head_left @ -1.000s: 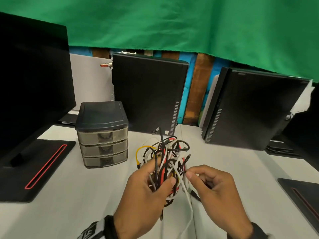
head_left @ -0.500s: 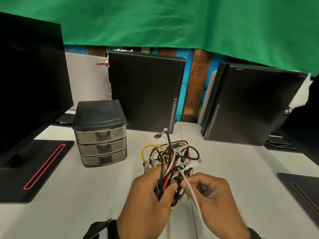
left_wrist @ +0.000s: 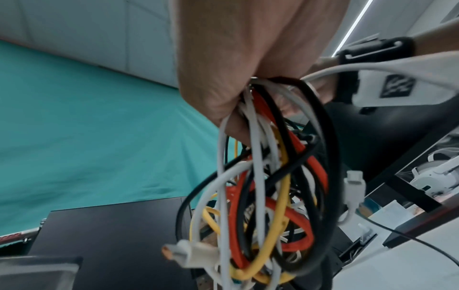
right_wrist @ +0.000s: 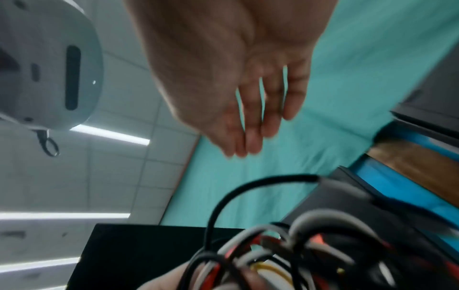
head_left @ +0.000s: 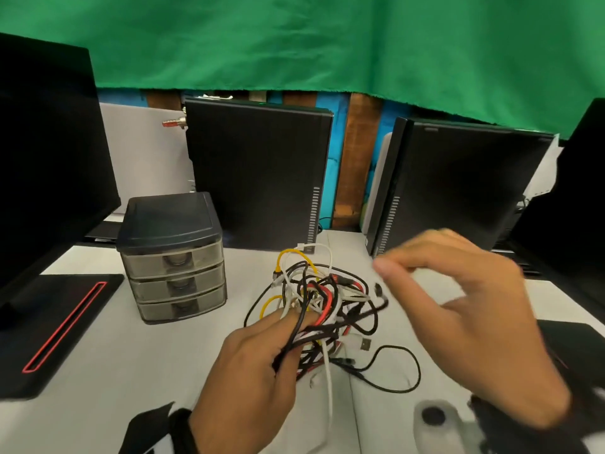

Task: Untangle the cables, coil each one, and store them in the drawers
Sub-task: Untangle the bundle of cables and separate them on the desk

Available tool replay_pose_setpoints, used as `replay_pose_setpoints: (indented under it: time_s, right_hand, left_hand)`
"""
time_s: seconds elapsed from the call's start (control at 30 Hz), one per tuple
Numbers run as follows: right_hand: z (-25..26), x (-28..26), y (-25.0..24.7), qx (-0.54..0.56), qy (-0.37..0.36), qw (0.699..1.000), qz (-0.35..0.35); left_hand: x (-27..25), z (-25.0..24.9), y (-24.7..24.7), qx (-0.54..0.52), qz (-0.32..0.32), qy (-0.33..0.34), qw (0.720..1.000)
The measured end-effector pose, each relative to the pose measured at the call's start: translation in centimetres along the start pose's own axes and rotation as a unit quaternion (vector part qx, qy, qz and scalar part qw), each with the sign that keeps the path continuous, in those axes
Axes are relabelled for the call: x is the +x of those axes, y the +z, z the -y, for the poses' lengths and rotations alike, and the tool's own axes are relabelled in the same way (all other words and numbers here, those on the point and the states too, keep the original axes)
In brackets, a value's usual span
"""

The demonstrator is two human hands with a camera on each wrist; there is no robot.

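Observation:
A tangle of black, white, red and yellow cables [head_left: 322, 296] hangs over the white table, and my left hand [head_left: 262, 362] grips it from below. The left wrist view shows the bundle [left_wrist: 268, 196] spilling out of that fist, with white USB plugs dangling. My right hand [head_left: 458, 290] hovers above and to the right of the tangle, blurred, fingers straight and apart, holding nothing [right_wrist: 248, 109]. One thin black cable [head_left: 396, 368] trails in a loop onto the table. The small drawer unit [head_left: 173, 257], dark lid and three smoky drawers, stands to the left with all drawers closed.
Two black computer cases [head_left: 258, 178] [head_left: 458, 191] stand upright behind the tangle. A monitor [head_left: 49, 152] on a black base with a red stripe [head_left: 62, 326] fills the left side. Another black base [head_left: 576, 342] lies at the right edge. Green cloth hangs behind.
My right hand let go of the white cable it pinched and lifted up and to the right, fingers spread. The bundle stays in my left hand, and a black cable now loops on the table.

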State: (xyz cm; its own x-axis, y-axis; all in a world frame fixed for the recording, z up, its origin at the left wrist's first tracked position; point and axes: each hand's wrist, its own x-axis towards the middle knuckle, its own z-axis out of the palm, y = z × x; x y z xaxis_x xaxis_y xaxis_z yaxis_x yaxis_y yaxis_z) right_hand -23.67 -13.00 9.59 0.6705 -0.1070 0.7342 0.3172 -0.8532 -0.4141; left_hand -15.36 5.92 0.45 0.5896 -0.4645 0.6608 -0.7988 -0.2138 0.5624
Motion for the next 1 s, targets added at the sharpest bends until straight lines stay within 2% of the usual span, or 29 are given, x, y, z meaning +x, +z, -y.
replay_pose_setpoints:
  time_s: [0.07, 0.13, 0.23, 0.37, 0.4, 0.47, 0.53, 0.6, 0.63, 0.7, 0.77, 0.83, 0.9, 0.97, 1.0]
  right_hand:
    - [0.4, 1.8, 0.2, -0.074, -0.045, 0.985, 0.148]
    - [0.6, 3.0, 1.2, -0.146, -0.076, 0.952, 0.258]
    - [0.6, 3.8, 2.2, -0.178, -0.097, 0.922, 0.329]
    - [0.1, 4.2, 3.0, -0.181, -0.099, 0.908, 0.365]
    - [-0.3, 4.1, 3.2, -0.172, -0.092, 0.913, 0.359]
    - [-1.4, 4.1, 3.5, -0.105, -0.030, 0.939, 0.325]
    - [-2.5, 4.3, 3.5, 0.032, 0.060, 0.961, 0.269]
    - [-3.1, 4.7, 3.2, 0.165, 0.130, 0.947, 0.245]
    - [-3.1, 4.8, 3.0, 0.196, 0.137, 0.937, 0.256]
    - [-2.8, 5.0, 2.6, 0.158, 0.099, 0.931, 0.312]
    - [-2.1, 5.3, 2.5, 0.064, 0.054, 0.928, 0.364]
    - [-2.0, 5.8, 2.3, -0.013, 0.018, 0.931, 0.363]
    - [-2.7, 6.5, 2.1, -0.104, -0.016, 0.953, 0.283]
    - [-4.3, 7.1, 1.9, -0.148, -0.015, 0.979, 0.138]
    - [-5.5, 7.3, 1.9, -0.138, 0.011, 0.988, 0.069]
  left_hand:
    - [0.1, -0.2, 0.0, 0.004, 0.007, 0.016, 1.000]
    - [0.2, -0.3, 0.1, 0.003, 0.019, 0.031, 0.999]
    - [0.1, 0.3, 0.3, -0.010, 0.035, 0.029, 0.999]
    - [-0.1, 0.7, 0.6, -0.049, 0.060, 0.006, 0.997]
    - [0.0, 0.6, 0.5, -0.066, 0.065, -0.007, 0.996]
    - [0.4, 0.6, 0.1, -0.102, 0.081, -0.043, 0.991]
    - [0.8, 0.7, -0.5, -0.129, 0.100, -0.068, 0.984]
    - [1.0, 1.0, -0.9, -0.136, 0.106, -0.067, 0.983]
    - [1.0, 1.1, -0.9, -0.138, 0.110, -0.064, 0.982]
    - [1.0, 1.2, -0.8, -0.143, 0.122, -0.065, 0.980]
    - [1.0, 1.2, -0.5, -0.148, 0.135, -0.073, 0.977]
    - [0.9, 1.1, -0.3, -0.171, 0.144, -0.084, 0.971]
    - [0.8, 1.1, -0.2, -0.194, 0.147, -0.088, 0.966]
    - [0.9, 1.3, -0.2, -0.204, 0.137, -0.089, 0.965]
    - [0.9, 1.5, -0.3, -0.204, 0.129, -0.090, 0.966]
